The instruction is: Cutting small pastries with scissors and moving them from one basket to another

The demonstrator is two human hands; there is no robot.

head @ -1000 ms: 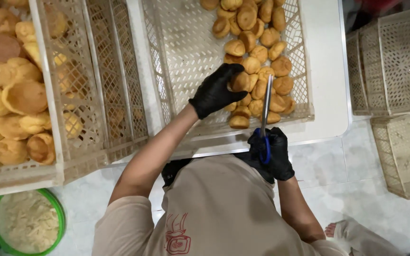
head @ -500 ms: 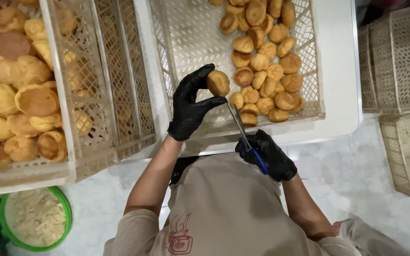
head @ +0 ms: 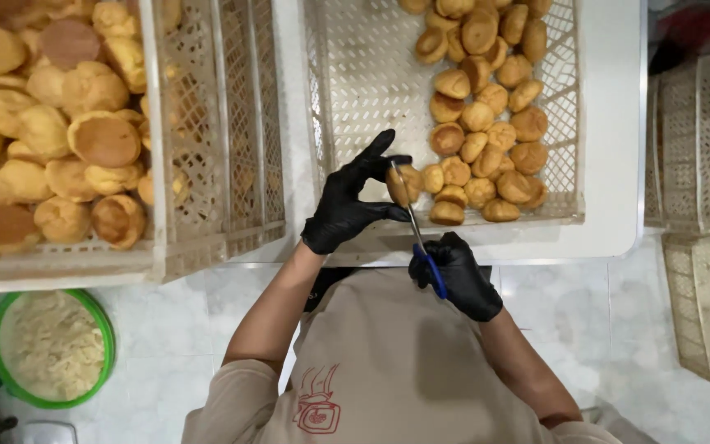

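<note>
My left hand (head: pixel 345 202), in a black glove, pinches a small golden bun (head: pixel 398 186) between thumb and fingers over the near edge of a white lattice crate (head: pixel 363 74). My right hand (head: pixel 457 274), also gloved in black, grips blue-handled scissors (head: pixel 417 233) whose blades are cutting into that bun from below. A pile of similar small buns (head: pixel 486 123) fills the crate's right half, just right of the held one.
A second white crate (head: pixel 207 123) at left holds larger round buns (head: pixel 51 140). A green bowl of pale crumbs (head: pixel 49 347) sits on the floor at lower left. Empty beige lattice crates (head: pixel 700 164) stand at right. The white table edge (head: pixel 618 238) borders a tiled floor.
My left hand lifted a bun from the pile and drew it toward me. My right hand brought the scissors up, and their blades now meet the bun.
</note>
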